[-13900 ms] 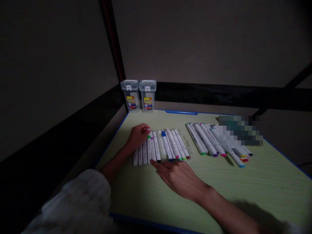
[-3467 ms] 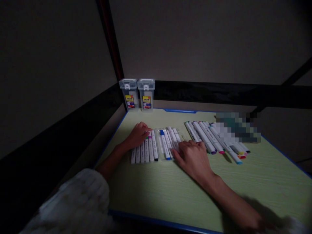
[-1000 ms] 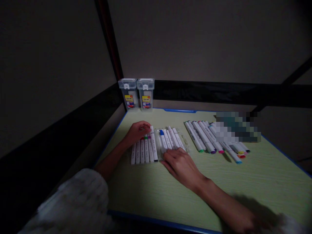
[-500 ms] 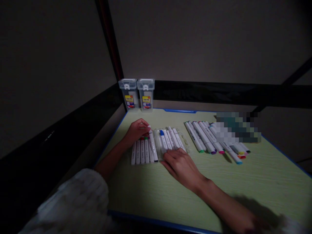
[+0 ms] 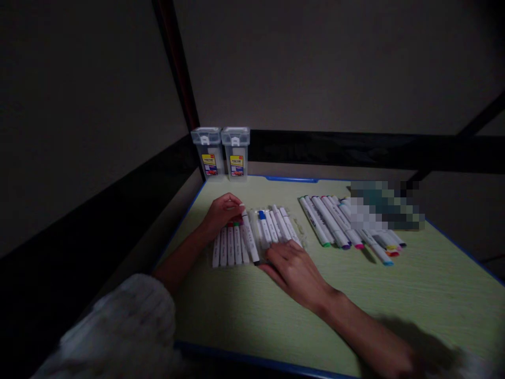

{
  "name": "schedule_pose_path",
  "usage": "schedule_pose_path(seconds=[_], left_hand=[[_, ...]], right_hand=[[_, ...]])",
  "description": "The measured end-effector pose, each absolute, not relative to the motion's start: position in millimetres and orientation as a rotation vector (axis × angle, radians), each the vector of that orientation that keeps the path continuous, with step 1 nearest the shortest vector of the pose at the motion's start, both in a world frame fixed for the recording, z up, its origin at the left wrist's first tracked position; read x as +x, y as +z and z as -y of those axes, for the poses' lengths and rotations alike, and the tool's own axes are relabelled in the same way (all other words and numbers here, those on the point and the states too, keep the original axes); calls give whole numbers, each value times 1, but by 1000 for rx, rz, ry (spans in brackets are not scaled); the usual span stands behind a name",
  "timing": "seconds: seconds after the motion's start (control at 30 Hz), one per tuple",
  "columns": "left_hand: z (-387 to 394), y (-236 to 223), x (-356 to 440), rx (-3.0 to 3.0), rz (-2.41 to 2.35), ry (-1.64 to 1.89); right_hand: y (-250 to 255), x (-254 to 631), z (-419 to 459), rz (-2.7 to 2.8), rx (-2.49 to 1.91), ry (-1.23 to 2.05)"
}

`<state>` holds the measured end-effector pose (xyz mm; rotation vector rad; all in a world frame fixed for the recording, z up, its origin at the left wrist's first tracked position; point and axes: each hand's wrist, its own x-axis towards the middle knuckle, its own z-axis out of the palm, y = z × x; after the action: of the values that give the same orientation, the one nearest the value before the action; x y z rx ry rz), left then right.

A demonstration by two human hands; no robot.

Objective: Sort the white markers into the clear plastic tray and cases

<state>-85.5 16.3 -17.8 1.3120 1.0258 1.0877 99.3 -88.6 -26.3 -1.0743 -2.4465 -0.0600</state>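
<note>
My left hand (image 5: 223, 213) is closed in a pinch on the far end of a white marker (image 5: 250, 237) with a black near end. That marker slants over the right side of a row of white markers (image 5: 231, 250), some with red and green caps. To its right lies a clear plastic tray (image 5: 302, 231) with several white markers in it, one with a blue cap (image 5: 262, 215). My right hand (image 5: 294, 268) is closed over the tray's near edge, fingers on top and thumb in front, close to the black marker end. Its fingertips are partly hidden.
A loose pile of white markers (image 5: 335, 223) with coloured ends lies to the right, beside a pixelated dark flat object (image 5: 394, 205). Two clear lidded boxes (image 5: 235, 152) stand at the back left. The pale green table (image 5: 236, 310) has a blue rim; dark walls stand behind.
The pinched marker has shifted slightly to the right at its near end, apart from the row, and its black end shows more. My right hand is nearly still.
</note>
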Motion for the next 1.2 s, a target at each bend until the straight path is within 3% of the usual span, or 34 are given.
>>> schedule_pose_path(seconds=[0.33, 1.2], left_hand=[[-11, -19, -81, 1340, -971, 1064], [-9, -21, -78, 1415, -929, 981]], right_hand=[[-24, 98, 92, 2456, -831, -86], [-23, 98, 94, 2491, -756, -135]])
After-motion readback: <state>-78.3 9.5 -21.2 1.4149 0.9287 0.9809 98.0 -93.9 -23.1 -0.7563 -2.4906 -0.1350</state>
